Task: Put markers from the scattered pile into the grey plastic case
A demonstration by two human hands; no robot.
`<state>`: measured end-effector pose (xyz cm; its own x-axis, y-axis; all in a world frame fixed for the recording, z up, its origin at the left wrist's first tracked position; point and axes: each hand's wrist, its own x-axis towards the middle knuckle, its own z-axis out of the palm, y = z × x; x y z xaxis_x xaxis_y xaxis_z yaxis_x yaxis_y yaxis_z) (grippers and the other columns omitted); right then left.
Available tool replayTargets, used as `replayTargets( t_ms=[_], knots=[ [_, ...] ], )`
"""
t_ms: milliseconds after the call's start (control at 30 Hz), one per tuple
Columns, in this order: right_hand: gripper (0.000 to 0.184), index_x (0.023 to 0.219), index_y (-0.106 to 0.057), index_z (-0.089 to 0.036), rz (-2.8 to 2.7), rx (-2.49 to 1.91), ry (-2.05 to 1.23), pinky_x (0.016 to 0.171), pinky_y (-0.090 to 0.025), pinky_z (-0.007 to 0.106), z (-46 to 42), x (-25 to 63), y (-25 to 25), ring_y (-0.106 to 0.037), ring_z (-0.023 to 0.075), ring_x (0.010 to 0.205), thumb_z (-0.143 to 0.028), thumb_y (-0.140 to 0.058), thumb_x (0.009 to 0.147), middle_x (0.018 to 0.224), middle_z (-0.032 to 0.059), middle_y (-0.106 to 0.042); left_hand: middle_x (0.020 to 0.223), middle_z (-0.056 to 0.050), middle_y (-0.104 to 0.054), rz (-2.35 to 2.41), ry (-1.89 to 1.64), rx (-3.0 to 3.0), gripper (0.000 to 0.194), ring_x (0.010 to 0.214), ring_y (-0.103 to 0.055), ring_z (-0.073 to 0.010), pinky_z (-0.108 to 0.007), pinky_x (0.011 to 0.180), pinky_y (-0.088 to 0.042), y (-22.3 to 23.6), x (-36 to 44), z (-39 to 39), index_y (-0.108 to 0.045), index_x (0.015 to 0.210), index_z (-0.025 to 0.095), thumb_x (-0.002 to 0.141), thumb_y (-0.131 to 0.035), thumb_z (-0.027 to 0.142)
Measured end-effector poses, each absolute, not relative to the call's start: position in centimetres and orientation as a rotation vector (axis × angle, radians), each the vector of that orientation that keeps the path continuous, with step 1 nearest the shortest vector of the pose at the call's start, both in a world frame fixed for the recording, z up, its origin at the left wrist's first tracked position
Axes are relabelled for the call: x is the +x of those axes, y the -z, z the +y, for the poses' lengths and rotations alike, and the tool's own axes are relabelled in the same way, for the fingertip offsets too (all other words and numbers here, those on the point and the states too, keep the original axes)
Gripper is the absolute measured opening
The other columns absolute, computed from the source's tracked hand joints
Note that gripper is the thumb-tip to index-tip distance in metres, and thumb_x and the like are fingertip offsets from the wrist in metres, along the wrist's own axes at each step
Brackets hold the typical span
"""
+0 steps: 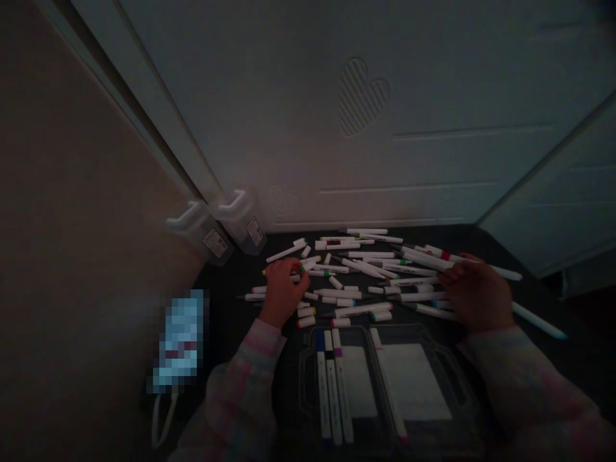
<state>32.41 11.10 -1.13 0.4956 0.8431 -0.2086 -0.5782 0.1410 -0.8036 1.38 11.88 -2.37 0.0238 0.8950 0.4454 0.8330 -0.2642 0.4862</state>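
Many white marker pens with coloured caps and loose caps lie scattered on a dark floor. My left hand rests among them at the left, fingers curled around a marker with a green cap. At the right edge of the pile, my right hand lies over several markers, fingers bent and pressed on them; what it grips is unclear in the dim light. In front of me an open clear plastic case holds three markers in its left half and one more at the middle.
Two clear containers with white handles stand at the back left against a white embossed door. A blurred-out phone with a white cable lies left of my arm. A tan wall closes the left side.
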Motion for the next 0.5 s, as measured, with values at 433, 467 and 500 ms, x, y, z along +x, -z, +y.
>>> replayTargets(
  t_ms=[433, 467, 500],
  knots=[
    [0.014, 0.065, -0.054, -0.016, -0.328, -1.001, -1.057, 0.040, -0.036, 0.018, 11.13, 32.56, 1.23, -0.040, 0.0063, 0.044, -0.010, -0.052, 0.052, 0.048, -0.0056, -0.040, 0.071, -0.001, -0.057, 1.683, -1.161, 2.356, 0.010, 0.077, -0.053, -0.0165, -0.034, 0.078, -0.040, 2.08, 1.32, 11.28, -0.054, 0.082, 0.018, 0.073, -0.051, 0.017],
    [0.015, 0.065, -0.054, -0.016, -0.330, -1.003, -1.052, 0.040, -0.036, 0.018, 11.13, 32.59, 1.28, -0.040, 0.0065, 0.044, -0.009, -0.052, 0.052, 0.048, -0.0054, -0.041, 0.071, -0.001, -0.057, 1.674, -1.159, 2.363, 0.010, 0.077, -0.053, -0.0166, -0.034, 0.078, -0.040, 2.12, 1.31, 11.30, -0.054, 0.082, 0.018, 0.073, -0.051, 0.017],
    [0.015, 0.065, -0.054, -0.016, -0.333, -1.006, -1.046, 0.041, -0.036, 0.018, 11.14, 32.61, 1.32, -0.040, 0.0066, 0.044, -0.009, -0.052, 0.052, 0.047, -0.0051, -0.041, 0.072, -0.001, -0.057, 1.667, -1.158, 2.369, 0.010, 0.078, -0.053, -0.0168, -0.034, 0.078, -0.040, 2.15, 1.31, 11.32, -0.054, 0.083, 0.018, 0.073, -0.051, 0.017]
  ],
)
